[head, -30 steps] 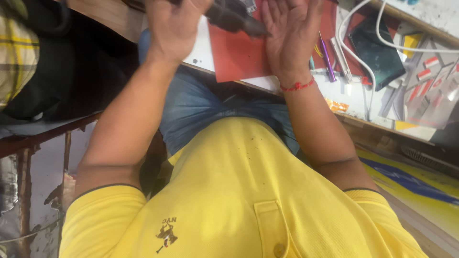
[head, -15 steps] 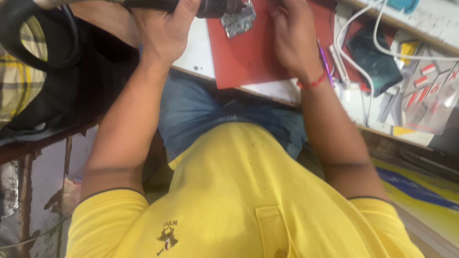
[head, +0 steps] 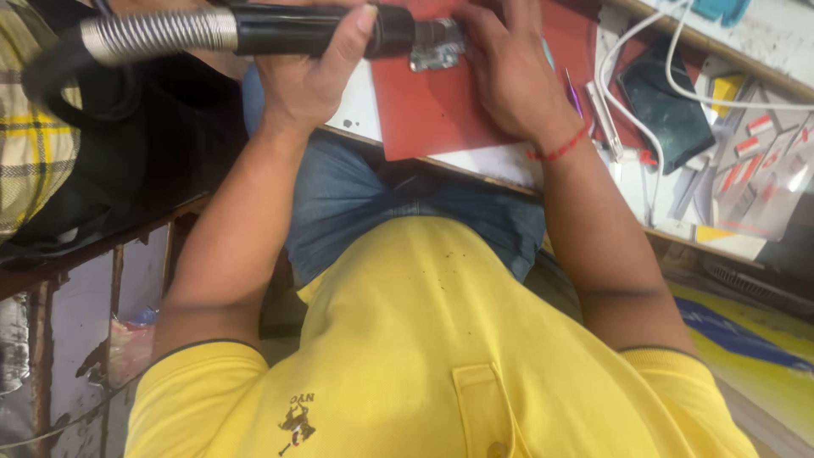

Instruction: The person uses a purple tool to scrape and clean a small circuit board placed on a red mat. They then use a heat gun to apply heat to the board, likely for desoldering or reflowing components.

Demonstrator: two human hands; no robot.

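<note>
My left hand (head: 309, 80) is wrapped around the black handle of a hot-air tool (head: 288, 30), which has a coiled metal hose running off to the left. The tool's nozzle points right at a small silvery metal part (head: 437, 55) lying on a red mat (head: 424, 114). My right hand (head: 509, 76), with a red thread on its wrist, rests on the mat, and its fingertips pinch the right side of that part. Both forearms reach over my yellow shirt and blue jeans.
A dark phone (head: 670, 106) lies to the right of the mat among white cables (head: 712, 93), with a metal tweezer (head: 606, 123) and a thin purple tool (head: 572, 89) beside my right wrist. Small red and grey packets (head: 755, 161) cover the bench's right end. A black bag (head: 127, 170) hangs at left.
The hot-air tool has come lower into view, its hose now stretched out to the left. Its nozzle has closed in on the metal part, and my right hand's fingers have moved onto that part.
</note>
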